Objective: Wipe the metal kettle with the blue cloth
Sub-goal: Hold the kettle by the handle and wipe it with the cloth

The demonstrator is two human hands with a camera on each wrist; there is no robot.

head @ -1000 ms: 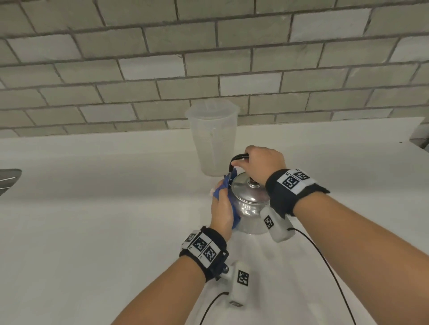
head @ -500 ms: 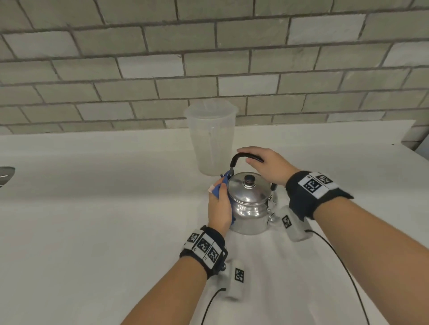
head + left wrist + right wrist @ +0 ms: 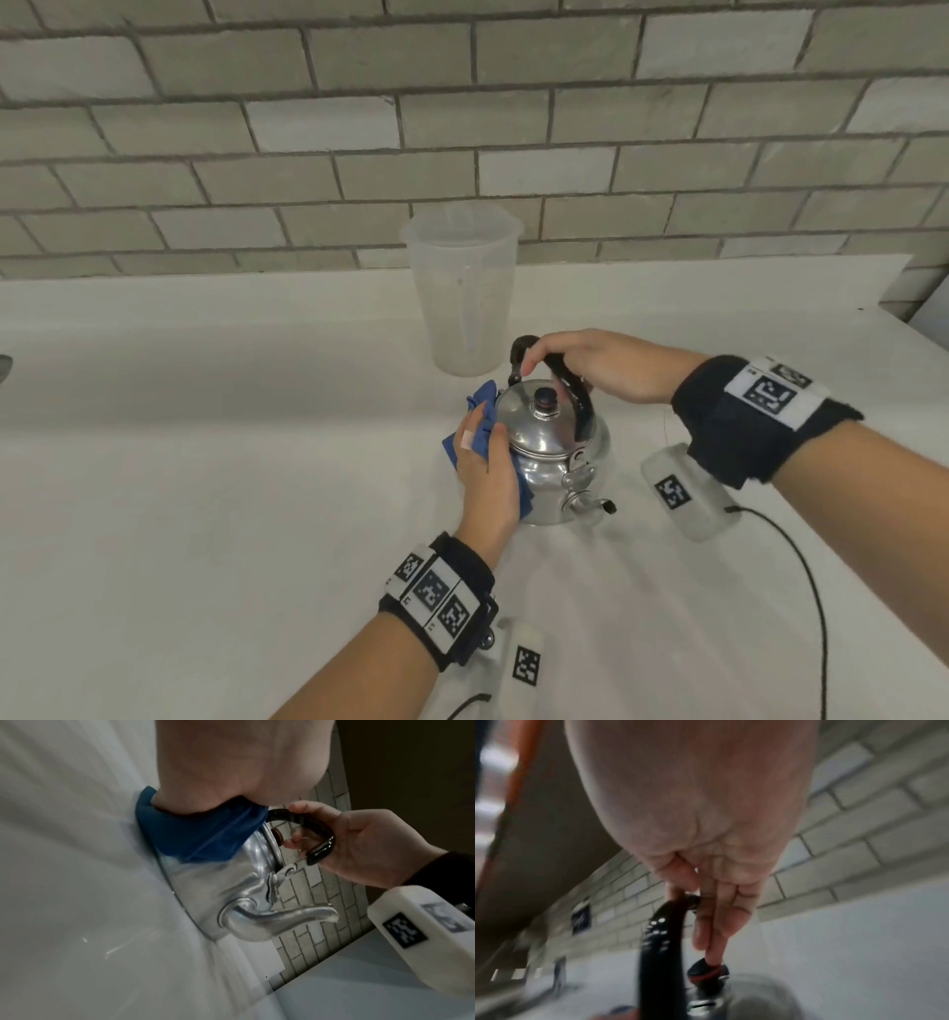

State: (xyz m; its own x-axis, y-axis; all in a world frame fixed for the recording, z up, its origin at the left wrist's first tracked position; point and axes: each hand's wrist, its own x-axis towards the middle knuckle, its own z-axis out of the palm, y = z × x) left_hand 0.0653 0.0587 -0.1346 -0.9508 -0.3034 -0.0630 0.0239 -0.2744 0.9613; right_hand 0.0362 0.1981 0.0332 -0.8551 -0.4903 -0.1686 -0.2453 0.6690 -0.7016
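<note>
The left hand (image 3: 490,480) presses the blue cloth (image 3: 475,434) flat against the kettle's (image 3: 552,452) left side, fingers curved over it. The right hand (image 3: 601,367) is clamped on the black handle (image 3: 570,390). The kettle stands mid-worktop (image 3: 205,462), well in from every edge, with a plastic jug (image 3: 464,293) just behind by the brick wall (image 3: 462,118). Only the left wrist view shows the spout (image 3: 277,918) fully; the right wrist view shows 1 finger touching the lid knob (image 3: 707,972).
</note>
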